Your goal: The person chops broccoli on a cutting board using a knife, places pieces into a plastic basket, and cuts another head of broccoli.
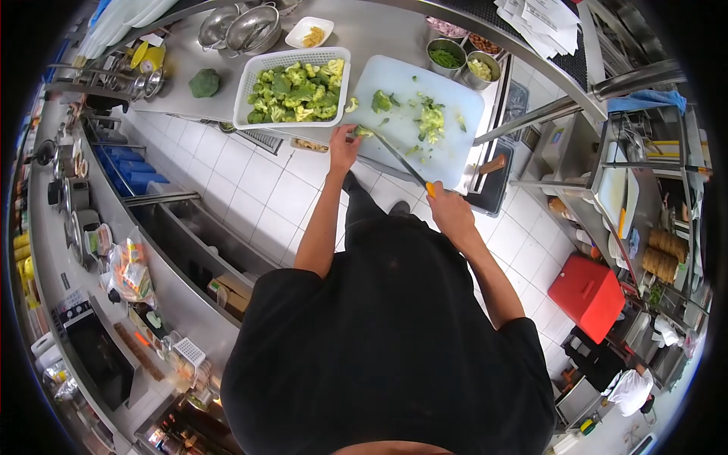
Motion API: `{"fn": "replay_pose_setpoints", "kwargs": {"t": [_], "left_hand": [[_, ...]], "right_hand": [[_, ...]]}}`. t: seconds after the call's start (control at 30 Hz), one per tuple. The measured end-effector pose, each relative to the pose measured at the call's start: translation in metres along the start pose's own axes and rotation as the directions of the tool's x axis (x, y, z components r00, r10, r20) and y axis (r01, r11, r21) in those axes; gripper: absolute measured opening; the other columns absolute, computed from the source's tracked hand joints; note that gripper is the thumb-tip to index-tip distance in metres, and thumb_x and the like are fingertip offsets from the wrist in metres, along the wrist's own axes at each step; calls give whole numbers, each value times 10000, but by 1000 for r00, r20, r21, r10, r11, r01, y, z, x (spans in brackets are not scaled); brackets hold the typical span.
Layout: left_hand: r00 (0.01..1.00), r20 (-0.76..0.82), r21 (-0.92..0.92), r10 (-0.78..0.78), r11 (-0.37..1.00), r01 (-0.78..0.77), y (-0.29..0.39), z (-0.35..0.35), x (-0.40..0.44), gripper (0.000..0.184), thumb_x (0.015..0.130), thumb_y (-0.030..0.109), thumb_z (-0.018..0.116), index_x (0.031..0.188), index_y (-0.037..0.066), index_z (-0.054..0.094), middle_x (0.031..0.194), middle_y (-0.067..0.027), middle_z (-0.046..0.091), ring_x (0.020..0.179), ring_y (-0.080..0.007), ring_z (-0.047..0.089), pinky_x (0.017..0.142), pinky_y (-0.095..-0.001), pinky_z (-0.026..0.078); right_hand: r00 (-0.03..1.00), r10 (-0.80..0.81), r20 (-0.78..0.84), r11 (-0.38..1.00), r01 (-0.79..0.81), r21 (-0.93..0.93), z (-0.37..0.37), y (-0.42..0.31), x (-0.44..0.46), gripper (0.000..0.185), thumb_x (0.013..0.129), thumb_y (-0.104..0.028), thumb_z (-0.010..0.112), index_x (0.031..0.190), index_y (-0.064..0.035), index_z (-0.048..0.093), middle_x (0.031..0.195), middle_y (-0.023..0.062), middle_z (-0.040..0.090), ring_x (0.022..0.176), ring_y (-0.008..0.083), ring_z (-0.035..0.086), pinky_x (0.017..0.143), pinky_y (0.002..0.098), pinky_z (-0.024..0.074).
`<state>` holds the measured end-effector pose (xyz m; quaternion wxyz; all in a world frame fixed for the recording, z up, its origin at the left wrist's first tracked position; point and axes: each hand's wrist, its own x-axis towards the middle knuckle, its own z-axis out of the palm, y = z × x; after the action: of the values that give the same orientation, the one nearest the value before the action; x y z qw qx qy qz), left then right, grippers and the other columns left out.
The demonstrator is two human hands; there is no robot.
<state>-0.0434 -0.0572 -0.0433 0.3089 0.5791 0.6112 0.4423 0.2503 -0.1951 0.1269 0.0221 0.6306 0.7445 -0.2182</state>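
Note:
My right hand (450,211) grips the yellow handle of a long kitchen knife (400,158), its blade slanting up and left over the white cutting board (466,163). At the board's left corner my left hand (345,145) holds a small piece of broccoli (364,132), and the blade's tip lies close to it. On the board are a green broccoli floret (384,100) and a heap of pale green trimmings (431,123). Left of the board, a white plastic basket (241,106) holds many cut florets.
A whole head of broccoli (204,83) sits left of the basket. Behind stand metal colanders (253,29) and a white dish (324,25). Metal containers (446,54) of chopped food line the board's far right. A red bin (585,294) stands on the floor; another person (631,390) is at lower right.

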Motion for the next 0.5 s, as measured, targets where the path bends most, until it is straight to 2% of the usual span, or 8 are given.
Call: {"fn": "replay_pose_setpoints", "kwargs": {"t": [0.17,0.3,0.37,0.47,0.5], "left_hand": [[999,17,15,-34,999,34,9,3,1,362,832,22,803,1145,56,625,1086,-131,626,782,-244,718,671,-345,572],[999,23,17,-32,999,32,6,5,0,351,825,7,793,1115,48,598,1082,-129,622,784,-240,720,654,-346,569],[998,27,-3,-52,999,52,2,9,1,356,817,0,789,1106,43,585,1081,-129,619,787,-236,722,646,-346,565],[994,17,49,-107,993,106,15,10,0,355,809,-1,781,1098,38,579,1072,-120,613,758,-216,704,636,-336,556],[998,-14,17,-65,998,65,25,8,6,352,806,0,780,1095,35,580,1066,-118,612,747,-211,694,631,-334,551]], "right_hand": [[993,40,112,999,-43,26,-13,-19,7,342,1052,-286,546,1240,-5,495,822,233,718,824,443,724,739,537,580],[990,52,134,997,-60,55,-14,-26,11,315,1057,-270,532,1222,-4,494,863,255,716,856,461,717,762,552,571],[988,59,142,995,-70,73,-5,-25,16,306,1059,-265,523,1219,-6,488,876,267,713,868,474,713,766,564,566],[994,27,107,987,-44,157,54,3,32,314,1059,-279,517,1226,-15,476,885,281,706,876,491,704,760,582,556],[993,25,117,988,-43,152,50,7,38,320,1058,-285,518,1230,-20,474,884,283,705,872,494,701,757,587,553]]}}
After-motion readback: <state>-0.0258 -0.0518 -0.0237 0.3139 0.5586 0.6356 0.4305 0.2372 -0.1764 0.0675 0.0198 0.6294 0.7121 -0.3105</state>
